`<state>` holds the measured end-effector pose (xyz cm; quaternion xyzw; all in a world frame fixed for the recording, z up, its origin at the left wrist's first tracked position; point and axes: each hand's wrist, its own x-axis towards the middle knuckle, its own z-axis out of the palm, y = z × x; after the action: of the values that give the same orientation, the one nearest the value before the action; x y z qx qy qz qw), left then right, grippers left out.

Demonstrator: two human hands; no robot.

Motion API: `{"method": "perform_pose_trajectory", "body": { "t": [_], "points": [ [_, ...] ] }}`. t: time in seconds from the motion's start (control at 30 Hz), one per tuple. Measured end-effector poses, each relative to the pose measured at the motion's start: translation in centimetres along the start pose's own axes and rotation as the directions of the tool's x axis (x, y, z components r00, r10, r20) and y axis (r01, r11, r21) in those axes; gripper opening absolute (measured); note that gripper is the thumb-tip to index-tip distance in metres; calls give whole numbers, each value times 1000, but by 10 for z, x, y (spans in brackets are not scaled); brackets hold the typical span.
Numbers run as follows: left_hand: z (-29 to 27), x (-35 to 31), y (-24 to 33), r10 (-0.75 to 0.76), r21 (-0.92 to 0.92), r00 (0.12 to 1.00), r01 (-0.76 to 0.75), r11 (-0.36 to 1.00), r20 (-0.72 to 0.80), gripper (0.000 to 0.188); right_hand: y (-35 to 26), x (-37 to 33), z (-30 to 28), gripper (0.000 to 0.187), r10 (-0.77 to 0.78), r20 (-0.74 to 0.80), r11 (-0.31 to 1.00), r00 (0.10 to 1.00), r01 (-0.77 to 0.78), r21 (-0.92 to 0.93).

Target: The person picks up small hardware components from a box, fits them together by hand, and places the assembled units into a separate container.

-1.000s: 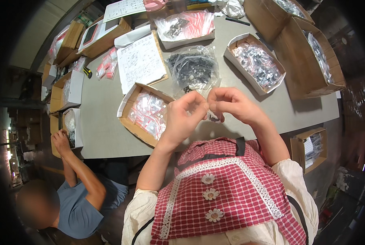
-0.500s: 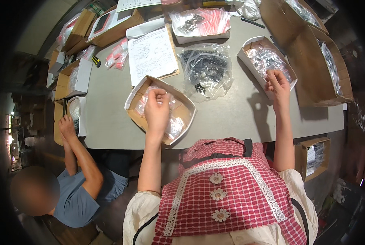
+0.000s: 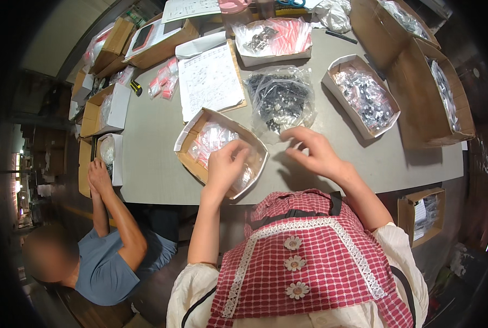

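My left hand (image 3: 226,165) is over a white-edged cardboard box (image 3: 189,162), its fingers curled together above the small clear zip bags (image 3: 215,138) inside. Whatever those fingers hold, if anything, is hidden. Just right of that box my right hand (image 3: 319,156) hovers above the table, thumb and fingers apart, with nothing visible between them. Beyond its fingertips lies a large clear plastic bag (image 3: 283,98) of small black parts. A white box (image 3: 363,99) of small metal and dark pieces stands farther right.
Papers on a clipboard (image 3: 210,76) lie beyond the left box. A box of red-edged zip bags (image 3: 276,39) stands at the back. Tall cardboard boxes (image 3: 418,93) line the right edge. A yellow-black cutter (image 3: 136,87) lies at left. A co-worker's hands (image 3: 98,176) reach into a box there.
My right hand has left the white box at right and come inward toward the left box, its fingers opening. My left hand has shifted slightly right and down over its box.
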<state>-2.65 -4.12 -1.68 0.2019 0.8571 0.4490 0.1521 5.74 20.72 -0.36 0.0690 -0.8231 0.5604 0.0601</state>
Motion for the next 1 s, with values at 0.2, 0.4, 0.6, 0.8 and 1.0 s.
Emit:
{"method": "perform_pose_trajectory", "body": {
  "t": [0.2,0.4,0.6,0.8,1.0],
  "points": [
    [-4,-16,46,-75,-628,948,262,733,308,17,-33,12,11,34,40,179,986,983,-68,153],
    [11,-23,48,-60,-617,989,133,776,137,21,-22,1,15,37,209,141,852,968,-251,459],
    [22,-21,60,25,-216,992,2,976,121,21,-26,-1,17,40,-152,-31,982,988,147,-118],
    [32,-22,56,11,-475,999,10,880,41,15,-23,-9,11,37,307,93,847,947,-316,428],
    [28,-21,62,-7,-197,1000,2,980,-25,10,-18,-9,13,38,-43,-20,998,999,44,50]
  ]
}}
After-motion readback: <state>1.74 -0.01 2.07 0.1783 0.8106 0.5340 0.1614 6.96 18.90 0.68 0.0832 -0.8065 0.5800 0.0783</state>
